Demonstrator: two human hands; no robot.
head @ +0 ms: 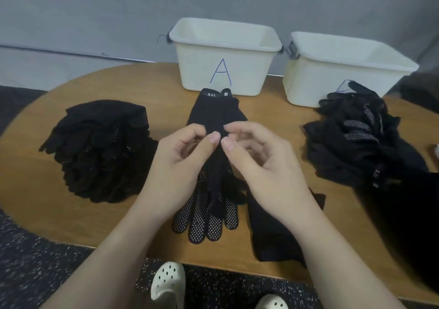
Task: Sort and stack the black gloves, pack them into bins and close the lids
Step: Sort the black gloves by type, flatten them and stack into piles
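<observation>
Far left on the wooden table [35, 189]: stacked pile of black gloves [99, 149], neat-ish, dotted palms showing at a few edges. Centre, far side: white bin marked A [225, 54], lid off, open top. Just near it a black glove [213, 116] w/ a "5.11" cuff tag, cuff touching the bin's front. Left hand [180, 161] and right hand [259, 156] meet over that glove, thumbs and forefingers pinching its fabric at mid-length, other fingers curled loosely. Under them, nearer the table edge, a dotted glove [206, 218] lies palm up, fingers pointing near. Right of that, a flat black fabric piece [273, 232]. Far right: second white bin [344, 71], letter mostly hidden by a loose heap of gloves [356, 142]. Below the table, white clogs [168, 282] on speckled floor.
</observation>
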